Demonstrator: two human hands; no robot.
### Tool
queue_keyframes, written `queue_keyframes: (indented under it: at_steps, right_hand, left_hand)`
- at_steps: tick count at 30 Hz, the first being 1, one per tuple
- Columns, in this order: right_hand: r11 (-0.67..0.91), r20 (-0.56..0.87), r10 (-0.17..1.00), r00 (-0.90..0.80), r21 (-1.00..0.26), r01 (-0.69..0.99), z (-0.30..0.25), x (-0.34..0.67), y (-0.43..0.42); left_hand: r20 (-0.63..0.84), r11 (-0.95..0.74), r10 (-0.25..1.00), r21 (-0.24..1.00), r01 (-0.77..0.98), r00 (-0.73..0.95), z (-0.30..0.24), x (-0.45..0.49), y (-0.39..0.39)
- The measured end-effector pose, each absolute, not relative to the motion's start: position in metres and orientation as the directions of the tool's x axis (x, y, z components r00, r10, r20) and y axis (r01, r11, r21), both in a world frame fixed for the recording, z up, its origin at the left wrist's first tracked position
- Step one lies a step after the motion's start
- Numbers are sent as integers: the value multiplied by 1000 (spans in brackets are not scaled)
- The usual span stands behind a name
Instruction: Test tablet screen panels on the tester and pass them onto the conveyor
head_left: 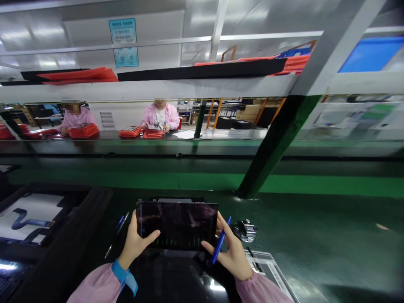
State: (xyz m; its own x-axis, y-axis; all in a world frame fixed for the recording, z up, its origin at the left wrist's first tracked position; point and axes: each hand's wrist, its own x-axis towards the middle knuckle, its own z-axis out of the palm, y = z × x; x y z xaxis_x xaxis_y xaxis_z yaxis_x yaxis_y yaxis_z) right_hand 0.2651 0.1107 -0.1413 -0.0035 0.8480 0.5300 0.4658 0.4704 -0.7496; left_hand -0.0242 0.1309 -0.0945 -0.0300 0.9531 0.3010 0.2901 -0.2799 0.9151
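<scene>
A dark, glossy display panel (178,225) is held up between both hands, its face turned toward me. My left hand (139,240) grips its left edge, thumb across the front. A blue band circles that wrist. On the opposite side my right hand (229,248) clasps the right edge, thumb on the lower front corner. A blue pen (221,240) is also tucked in my right hand, slanting across the fingers. Short greenish marks run along the panel's lower edge. Behind the panel, part of a dark object shows above its top edge; I cannot make out what it is.
A metal hand tally counter (245,230) sits right of my right hand, with a clear-edged sheet (271,269) below it. Pens (120,223) lie at left, beside a black tray (94,202) holding a panel with a flex cable. A green post (268,155) rises behind. Two co-workers sit across.
</scene>
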Motion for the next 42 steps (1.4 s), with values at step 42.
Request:
queue_keyframes:
  at_steps: [42]
  right_hand:
    - [493, 429, 822, 375, -865, -91, -103, 259, 117]
  left_hand:
    - [-438, 434, 893, 770, -467, 108, -98, -17, 108]
